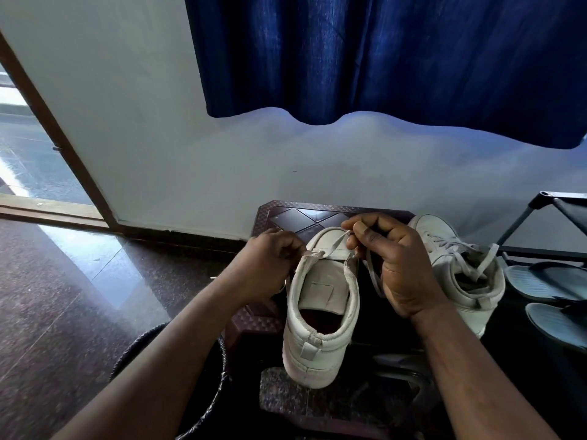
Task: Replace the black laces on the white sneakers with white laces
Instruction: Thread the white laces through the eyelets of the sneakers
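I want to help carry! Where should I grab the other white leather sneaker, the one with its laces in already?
Probably by its padded heel collar, reaching down from above at the near end. That laced white leather sneaker sits with its opening facing up, so fingers can hook inside. Skip the loose white lace end; it may just pull.

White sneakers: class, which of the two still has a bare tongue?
The middle white sneaker, heel toward the camera: only one pale lace crosses near its toe. The right-hand sneaker shows criss-crossed laces.
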{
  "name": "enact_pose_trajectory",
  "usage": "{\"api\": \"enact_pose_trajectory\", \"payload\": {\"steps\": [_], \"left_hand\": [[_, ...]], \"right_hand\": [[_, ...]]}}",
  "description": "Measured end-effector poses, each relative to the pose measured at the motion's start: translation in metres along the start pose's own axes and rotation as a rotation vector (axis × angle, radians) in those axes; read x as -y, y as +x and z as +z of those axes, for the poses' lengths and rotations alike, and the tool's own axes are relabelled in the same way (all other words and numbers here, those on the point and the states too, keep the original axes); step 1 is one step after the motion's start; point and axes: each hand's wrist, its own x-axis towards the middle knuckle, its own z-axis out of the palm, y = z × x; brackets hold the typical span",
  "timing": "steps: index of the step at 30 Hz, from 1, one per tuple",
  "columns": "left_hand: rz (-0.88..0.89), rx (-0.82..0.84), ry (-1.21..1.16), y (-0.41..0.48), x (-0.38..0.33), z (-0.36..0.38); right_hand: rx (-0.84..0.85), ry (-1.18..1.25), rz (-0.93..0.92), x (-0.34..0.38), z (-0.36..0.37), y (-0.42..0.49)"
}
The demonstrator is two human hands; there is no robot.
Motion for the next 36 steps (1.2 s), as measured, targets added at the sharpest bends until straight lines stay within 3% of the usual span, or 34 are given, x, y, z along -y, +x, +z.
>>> {"api": "enact_pose_trajectory", "payload": {"steps": [4, 9, 12, 15, 19, 25, 29, 31, 34, 36], "left_hand": [[-0.040, -0.009, 0.057, 0.002, -0.001, 0.001], [-0.223, -0.151, 0.628, -0.006, 0.001, -0.013], [-0.244, -0.116, 0.535, -0.007, 0.005, -0.015], [-0.117, -0.111, 0.267, -0.003, 0.005, -0.013], [-0.046, -0.046, -0.064, -0.003, -0.006, -0.004], [-0.091, -0.015, 0.004, -0.001, -0.015, 0.002], [-0.200, -0.078, 0.524, -0.005, -0.006, -0.007], [-0.249, -0.084, 0.665, -0.007, 0.000, -0.012], [-0.241, -0.109, 0.552, -0.007, 0.003, -0.014], [-0.160, -0.109, 0.328, -0.005, 0.001, -0.013]], "right_hand": [[0.000, -0.048, 0.009, -0.003, -0.004, 0.001], [-0.040, -0.156, 0.021, 0.000, -0.008, 0.000], [-0.043, -0.377, -0.021, 0.001, -0.011, -0.001], [-0.050, -0.624, -0.068, 0.000, -0.012, -0.002], [-0.083, -0.721, -0.096, -0.004, -0.012, -0.001], [-0.035, -0.548, -0.032, -0.002, -0.009, -0.002], [-0.027, -0.323, 0.003, 0.001, -0.009, -0.003], [-0.050, -0.204, 0.007, 0.004, -0.010, -0.002], [-0.059, -0.077, -0.035, 0.008, -0.013, 0.000], [-0.053, -0.041, -0.062, 0.009, -0.013, -0.001]]}}
